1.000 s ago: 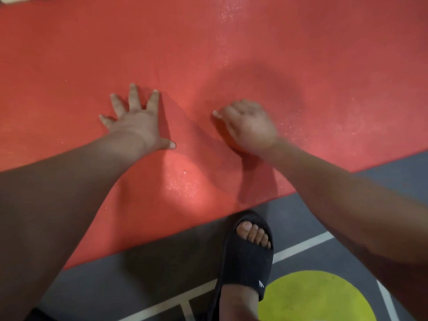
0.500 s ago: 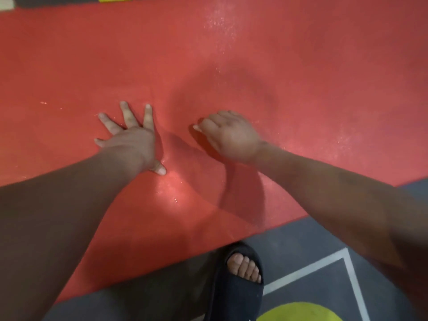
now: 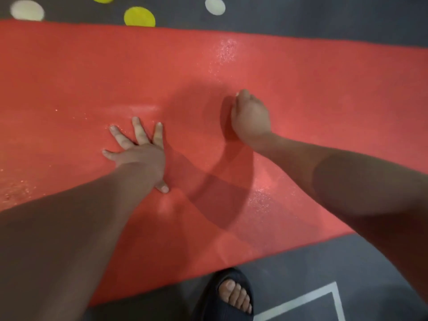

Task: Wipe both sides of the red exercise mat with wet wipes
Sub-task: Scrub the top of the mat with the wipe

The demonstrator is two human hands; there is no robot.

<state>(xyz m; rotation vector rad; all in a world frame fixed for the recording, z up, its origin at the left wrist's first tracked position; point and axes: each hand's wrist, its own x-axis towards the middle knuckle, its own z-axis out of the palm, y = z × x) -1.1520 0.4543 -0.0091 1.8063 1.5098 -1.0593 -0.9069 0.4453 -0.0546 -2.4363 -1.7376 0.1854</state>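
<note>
My left hand (image 3: 139,156) presses spread flat to pin the red textured foam exercise mat (image 3: 324,77), while my right hand (image 3: 251,119) curls downward, any wipe beneath it hidden.

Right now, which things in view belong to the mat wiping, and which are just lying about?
Job: red exercise mat; left hand, flat on the mat with fingers spread; right hand, curled against the mat, any wipe under it hidden.
Lying about: yellow floor dots; white floor dots; black sandal on a foot; white floor line.
</note>
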